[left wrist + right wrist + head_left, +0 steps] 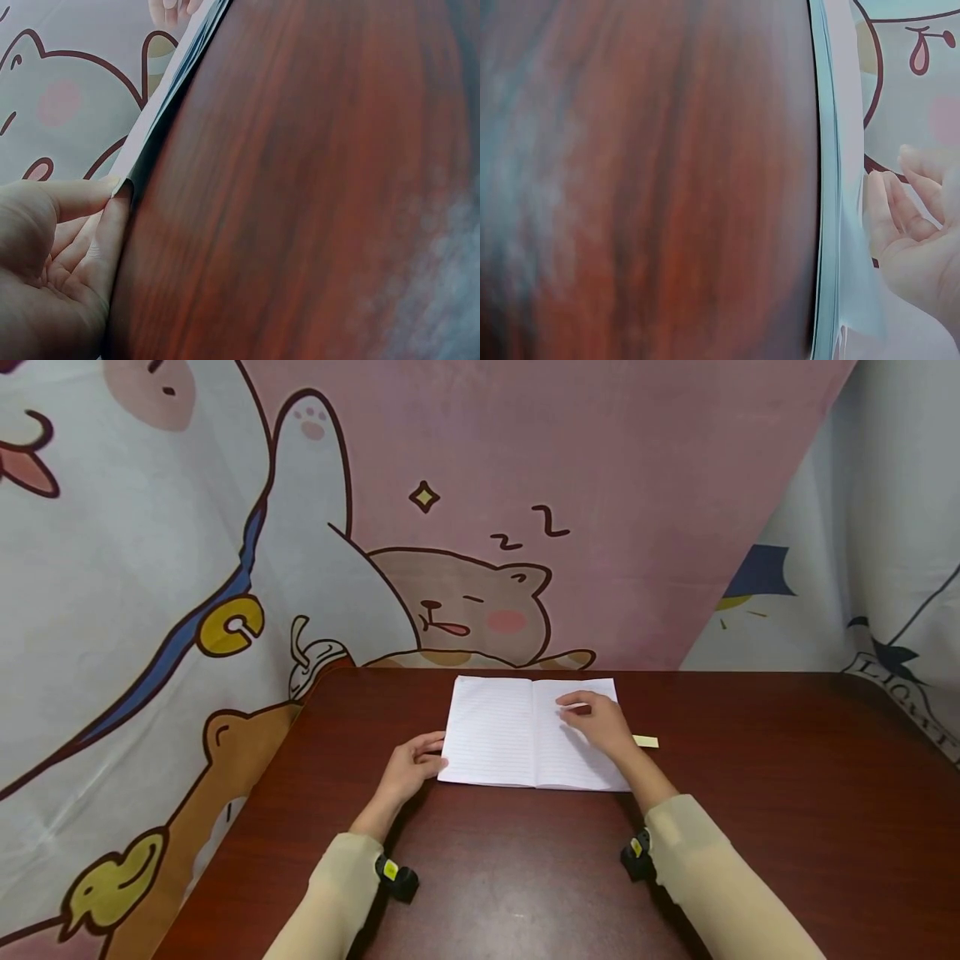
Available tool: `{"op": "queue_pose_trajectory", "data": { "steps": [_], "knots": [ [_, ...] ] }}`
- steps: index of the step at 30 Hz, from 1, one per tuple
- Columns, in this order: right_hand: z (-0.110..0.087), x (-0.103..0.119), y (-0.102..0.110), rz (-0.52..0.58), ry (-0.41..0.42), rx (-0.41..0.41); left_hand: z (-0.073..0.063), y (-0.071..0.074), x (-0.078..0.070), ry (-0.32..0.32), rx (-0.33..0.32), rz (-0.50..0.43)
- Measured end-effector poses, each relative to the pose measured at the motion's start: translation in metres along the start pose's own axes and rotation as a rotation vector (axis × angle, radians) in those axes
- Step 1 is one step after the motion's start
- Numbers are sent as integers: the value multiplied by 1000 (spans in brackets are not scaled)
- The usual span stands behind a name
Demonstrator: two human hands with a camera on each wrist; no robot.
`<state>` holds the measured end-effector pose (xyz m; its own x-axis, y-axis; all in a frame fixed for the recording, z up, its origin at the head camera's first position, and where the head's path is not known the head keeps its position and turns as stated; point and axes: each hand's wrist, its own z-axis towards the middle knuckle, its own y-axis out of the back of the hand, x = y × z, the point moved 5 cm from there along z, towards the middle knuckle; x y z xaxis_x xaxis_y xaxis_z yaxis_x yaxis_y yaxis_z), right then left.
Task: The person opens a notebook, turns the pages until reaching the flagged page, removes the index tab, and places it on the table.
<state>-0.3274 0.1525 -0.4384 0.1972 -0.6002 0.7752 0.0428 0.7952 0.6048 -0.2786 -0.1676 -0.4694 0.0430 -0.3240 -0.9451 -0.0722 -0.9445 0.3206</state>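
Observation:
An open notebook (489,727) with ruled white pages lies on the table. My left hand (407,767) is at its left edge; in the left wrist view, the thumb and a finger of this hand (56,255) pinch the notebook's corner (121,186). Over the right-hand page is my right hand (600,724), its thumb and fingers loosely bent and apart. Nothing shows between the fingers of that hand (919,236) in the right wrist view, where the stacked page edges (826,187) run alongside. A pale yellow paper tab (647,742) sticks out past the notebook's right edge.
The dark reddish-brown wooden table (787,793) extends to both sides and in front of the notebook. Behind its far edge hangs a cartoon-printed cloth (637,510). A small black camera sits on each wrist, next to the cream sleeves (330,885).

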Motion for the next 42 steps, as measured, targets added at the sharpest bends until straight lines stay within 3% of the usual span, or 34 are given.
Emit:
{"op": "queue_pose_trajectory", "data": {
  "steps": [23, 42],
  "knots": [
    [0, -8, 19, -30, -11, -45, -1, 1, -6, -23, 9, 1],
    [-6, -18, 32, -19, -58, -112, 1, 1, 1, -16, 10, -4]
  ]
}}
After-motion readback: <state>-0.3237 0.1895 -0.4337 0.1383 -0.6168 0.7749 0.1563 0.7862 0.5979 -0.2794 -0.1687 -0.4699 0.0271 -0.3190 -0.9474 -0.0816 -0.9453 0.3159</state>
